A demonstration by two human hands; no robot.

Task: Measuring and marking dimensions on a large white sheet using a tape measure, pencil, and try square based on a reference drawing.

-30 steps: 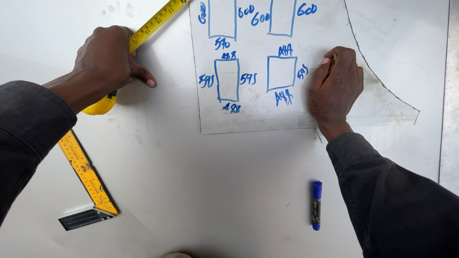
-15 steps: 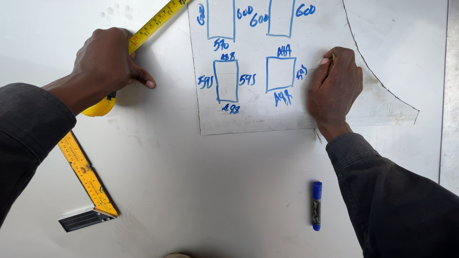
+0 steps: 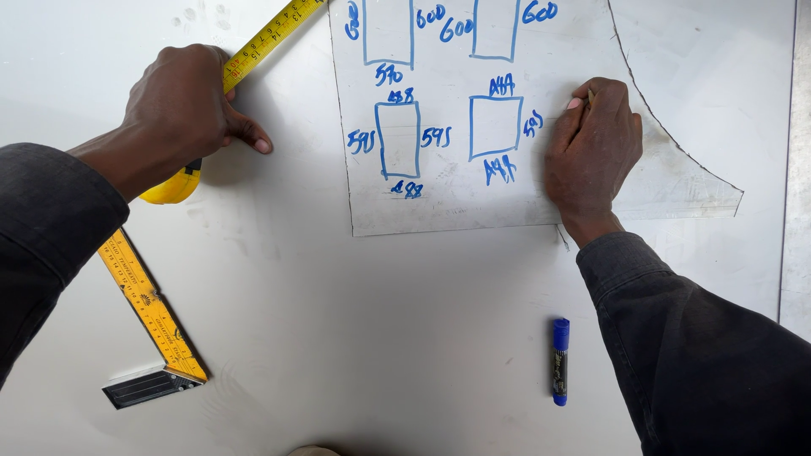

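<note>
A smooth, matte white sheet surface point(image 3: 355, 338) fills the view, faintly smudged near its top left. The left hand point(image 3: 182, 114) lies on it knuckles up, fingers curled over the round yellow case of a tape measure point(image 3: 173, 187), of which only the lower edge shows below the wrist; the thumb stretches out flat on the sheet. From under that hand the yellow tape blade point(image 3: 270, 38), a thin ribbon with fine black graduations, runs diagonally up to the right and out of frame.

The right hand point(image 3: 591, 152) rests on a flat, pale cut-out sheet piece point(image 3: 448, 203) with a straight left edge, a straight bottom edge and a long curved right edge tapering to a point. Blue marker outlines of rectangles and handwritten blue figures cover it. The fingers are bunched tightly, pinching something slim at the fingertips, mostly hidden; I cannot tell what it is.

Below the right forearm, well apart from the hand, a blue capped marker pen point(image 3: 559, 361) lies upright in the frame on the bare sheet. At lower left, a yellow-bladed try square with a dark ribbed metal stock point(image 3: 152, 325) lies flat, its blade angled up toward the left sleeve. Both sleeves are dark, coarse fabric.
</note>
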